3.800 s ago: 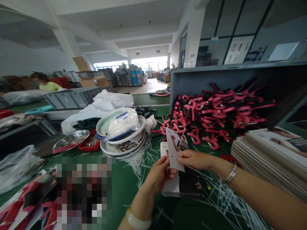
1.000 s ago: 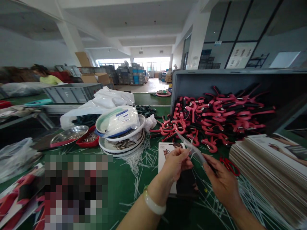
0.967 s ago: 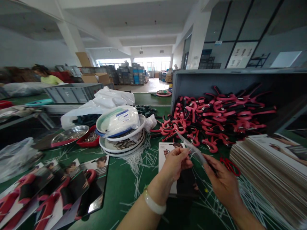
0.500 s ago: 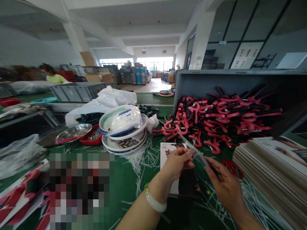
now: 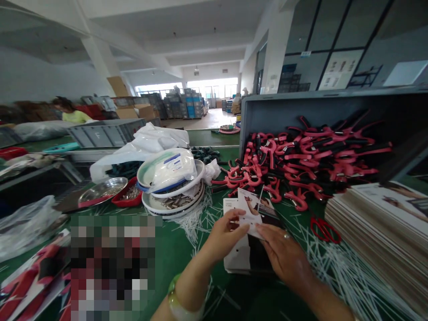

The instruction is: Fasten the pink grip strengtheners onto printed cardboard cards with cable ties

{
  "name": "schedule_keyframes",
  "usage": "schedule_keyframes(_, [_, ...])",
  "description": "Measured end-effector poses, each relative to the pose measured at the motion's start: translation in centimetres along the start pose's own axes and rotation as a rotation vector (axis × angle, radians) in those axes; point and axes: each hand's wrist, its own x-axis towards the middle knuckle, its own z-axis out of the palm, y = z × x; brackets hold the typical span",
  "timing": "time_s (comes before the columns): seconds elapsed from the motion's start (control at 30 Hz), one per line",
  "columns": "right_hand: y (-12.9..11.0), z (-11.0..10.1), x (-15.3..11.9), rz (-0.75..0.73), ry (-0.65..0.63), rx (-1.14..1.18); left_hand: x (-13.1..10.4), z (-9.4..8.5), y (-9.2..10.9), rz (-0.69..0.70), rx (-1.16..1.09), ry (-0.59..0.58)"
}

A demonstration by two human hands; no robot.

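A printed card (image 5: 248, 201) with pictures on it is held tilted up in front of me. My left hand (image 5: 222, 238) has its fingers and thumb closed at the card's lower left edge. On the opposite side, my right hand (image 5: 284, 252) grips the lower right edge, its thumb hidden behind the fingers. A thin white cable tie (image 5: 261, 195) stands up near the card's right side; whether it passes through the card I cannot tell. Beneath both hands lies a small stack of similar cards (image 5: 236, 259) on the green table.
A grey crate (image 5: 267, 111) on its side spills pink-and-black hand grips (image 5: 301, 162). Loose cable ties (image 5: 337, 272), red scissors (image 5: 325, 229) and a tall card stack (image 5: 364, 240) fill the right. Stacked bowls (image 5: 174, 203) and a red tray (image 5: 129, 196) stand left. A person (image 5: 75, 116) works beyond.
The card was nearly edge-on in my right hand and has turned its printed side toward me. My left hand has moved from a pinch beside it onto its left edge.
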Motion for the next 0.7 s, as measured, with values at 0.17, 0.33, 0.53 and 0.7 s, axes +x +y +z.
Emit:
schedule_keyframes(0.17, [-0.8, 1.3, -0.5, -0.035, -0.092, -0.034, 1.0, -2.5, -0.5, -0.023, 0.414, -0.029])
schedule_keyframes(0.33, [-0.8, 1.8, -0.8, -0.007, -0.101, -0.027, 1.6, -2.5, -1.4, -0.063, 0.369, 0.013])
schedule_keyframes(0.53, [-0.6, 2.4, -1.4, 0.045, -0.107, 0.021, 0.8, -2.0, -1.7, -0.086, 0.005, 0.061])
schedule_keyframes(0.7, [-0.8, 2.6, -1.3, 0.074, -0.102, 0.049, 1.0, -1.9, -1.6, -0.05, 0.147, 0.113])
